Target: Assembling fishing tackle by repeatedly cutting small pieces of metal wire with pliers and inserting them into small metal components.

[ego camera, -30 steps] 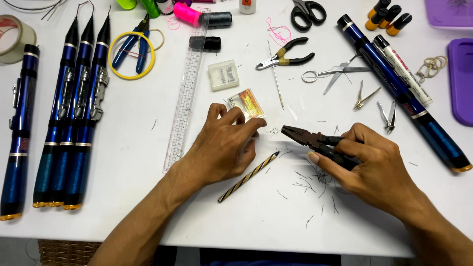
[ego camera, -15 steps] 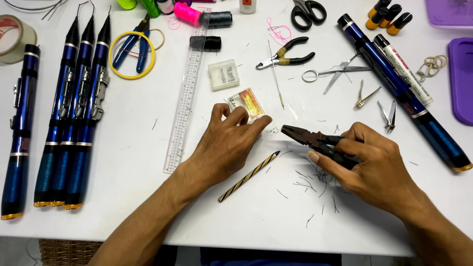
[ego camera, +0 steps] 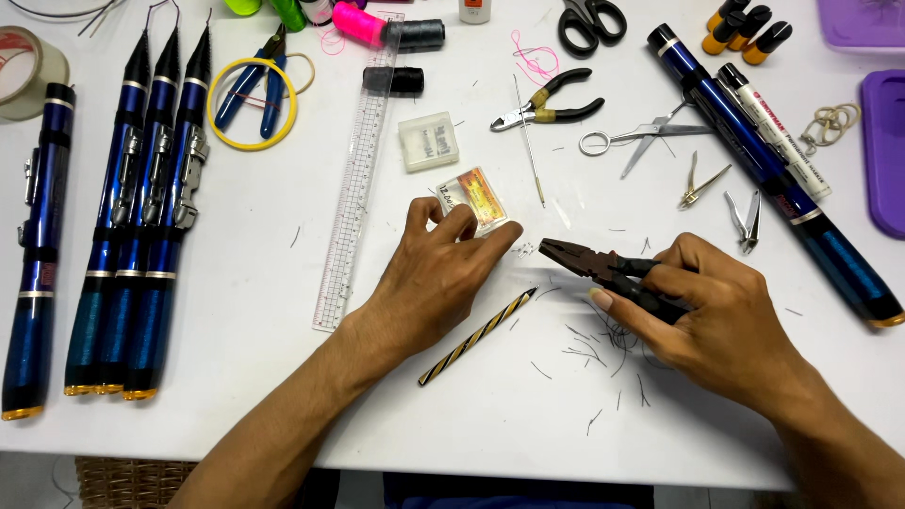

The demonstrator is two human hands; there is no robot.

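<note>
My right hand (ego camera: 721, 320) grips dark combination pliers (ego camera: 589, 263), jaws pointing left towards my left hand. My left hand (ego camera: 438, 273) rests on the white table, its fingertips pinched at the edge of a small orange packet (ego camera: 476, 193); whether they hold a thin wire is too small to tell. A gold-and-black striped rod piece (ego camera: 478, 336) lies just below the left hand. Short wire clippings (ego camera: 584, 344) are scattered beneath the pliers.
Blue telescopic rods (ego camera: 141, 226) lie at the left, and another rod (ego camera: 773, 179) at the right. A clear ruler (ego camera: 358, 179), small clear box (ego camera: 429, 141), cutters (ego camera: 547, 102), scissors (ego camera: 589, 21), thread spools (ego camera: 396, 30) and purple trays (ego camera: 886, 151) lie about.
My left hand has slid slightly up towards the orange packet. The right hand and pliers have stayed almost still.
</note>
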